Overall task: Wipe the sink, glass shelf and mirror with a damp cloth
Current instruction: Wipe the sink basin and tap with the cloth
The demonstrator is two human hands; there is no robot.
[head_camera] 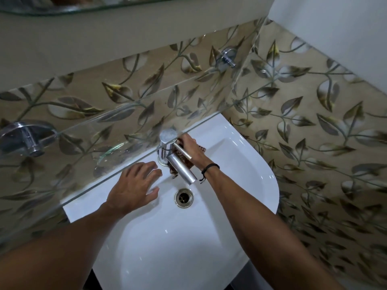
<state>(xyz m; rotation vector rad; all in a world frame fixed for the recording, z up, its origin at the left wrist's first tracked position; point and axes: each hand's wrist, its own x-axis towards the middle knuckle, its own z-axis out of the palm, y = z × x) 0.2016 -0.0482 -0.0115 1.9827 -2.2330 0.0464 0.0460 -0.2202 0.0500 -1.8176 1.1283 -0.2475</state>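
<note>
Top-down on white sink (261, 178); right hand (192, 149) is at the back of the basin, just behind the tap (180, 164); its fingers curl round a brown checked cloth (182, 159) and hold it against the tap body, under the lever; a corner of cloth hangs below the spout; black band (210, 167) on that wrist. Left hand (134, 185) is palm down over the basin's left side, just beside the tap base; fingers spread and straight, holding nothing; cannot tell if it touches the porcelain. Drain (184, 197) sits between the two forearms, near the spout tip. Glass shelf (104, 147) runs diagonally above the sink's back edge, on two chrome brackets (27, 139); streaks and smears show on the glass near the tap. Mirror (104, 3) shows only as its lower edge at the top of view. Leaf-pattern tiles (303, 122) cover the wall behind and to the right.
</note>
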